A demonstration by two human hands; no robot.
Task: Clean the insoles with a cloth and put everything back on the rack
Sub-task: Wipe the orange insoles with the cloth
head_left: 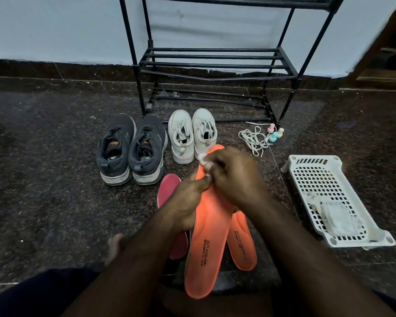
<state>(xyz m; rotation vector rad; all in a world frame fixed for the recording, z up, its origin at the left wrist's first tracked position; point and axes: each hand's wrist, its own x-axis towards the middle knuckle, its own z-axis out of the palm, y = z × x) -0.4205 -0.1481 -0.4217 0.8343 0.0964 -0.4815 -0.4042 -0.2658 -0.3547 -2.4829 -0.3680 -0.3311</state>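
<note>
A dark speckled stone floor (55, 179), crossed by thin pale joint lines, meets a pale bluish-white wall (55, 26) above a dark stone skirting band (55, 69) whose upper edge shows chipped paint. At the right edge, the wall ends at a corner beside a brown wooden frame (384, 40), behind which a dim recess is too dark to make out. Light is soft and even, giving a faint sheen on the floor at the left and casting faint bar-shaped shadows on the wall.

Both hands' (215, 179) grip closed, touching.
</note>
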